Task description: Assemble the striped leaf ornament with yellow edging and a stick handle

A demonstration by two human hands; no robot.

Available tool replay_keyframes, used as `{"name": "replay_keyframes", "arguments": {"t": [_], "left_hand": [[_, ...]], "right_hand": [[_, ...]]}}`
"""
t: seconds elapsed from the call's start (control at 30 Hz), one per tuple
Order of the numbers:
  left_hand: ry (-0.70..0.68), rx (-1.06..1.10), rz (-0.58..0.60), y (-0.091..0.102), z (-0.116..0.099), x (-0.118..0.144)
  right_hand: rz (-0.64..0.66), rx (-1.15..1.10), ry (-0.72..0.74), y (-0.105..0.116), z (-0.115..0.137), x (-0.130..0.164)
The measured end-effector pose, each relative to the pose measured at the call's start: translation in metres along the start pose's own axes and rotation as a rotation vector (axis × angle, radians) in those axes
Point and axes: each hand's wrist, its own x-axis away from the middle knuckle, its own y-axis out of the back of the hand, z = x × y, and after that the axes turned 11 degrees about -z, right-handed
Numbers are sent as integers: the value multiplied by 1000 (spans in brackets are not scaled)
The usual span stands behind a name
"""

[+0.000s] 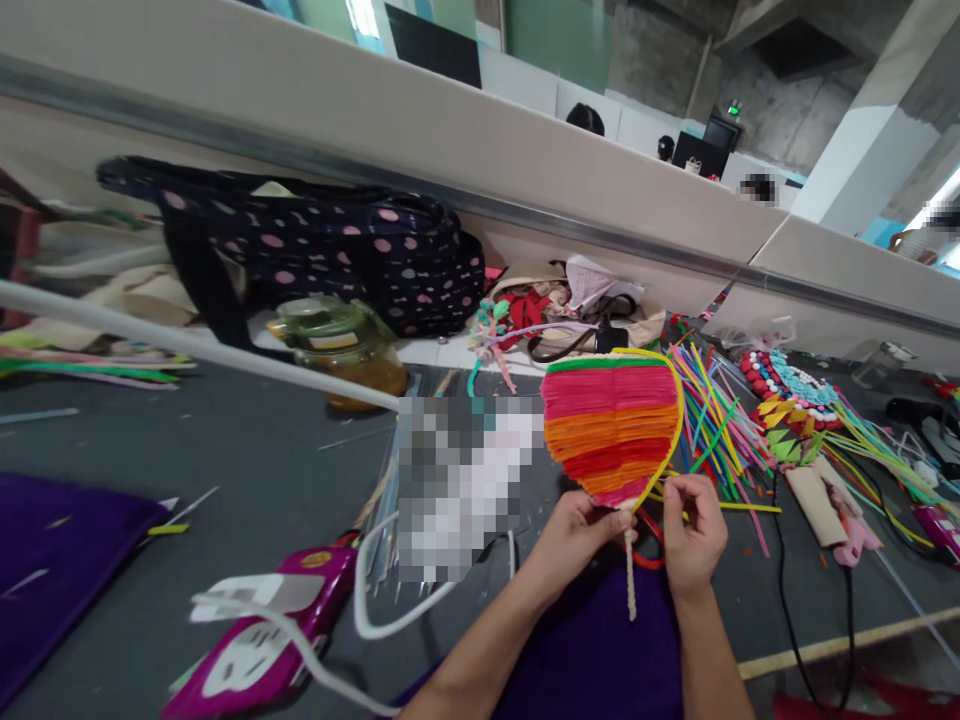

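"Trouble loomed where, in the head view?"
"The thin yellow edging strip [681,400] could have sprung loose, had its lower end slackened."
"The hands?"
"The left hand [585,530] pinched the striped, fan-shaped fuzzy panel [611,430] at its base, above the dark grey tabletop [255,430]. The right hand's [696,530] fingers curled inward beside it; their grip, I couldn't tell."
"The panel's look?"
"Green, pink, orange and red rows, pale twisted stem [631,585]."

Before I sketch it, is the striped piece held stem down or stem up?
Stem down: the striped piece spreads above the left hand, and its pale stem points down below it.
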Motion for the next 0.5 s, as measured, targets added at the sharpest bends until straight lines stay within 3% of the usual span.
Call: {"name": "replay_keyframes", "arguments": {"t": [0.3,0.5], "left_hand": [[-1,19,27,-1,-2,1],[20,32,22,0,-1,2]], "right_hand": [[48,-4,134,1,0,-2],[72,32,146,1,-1,0]]}}
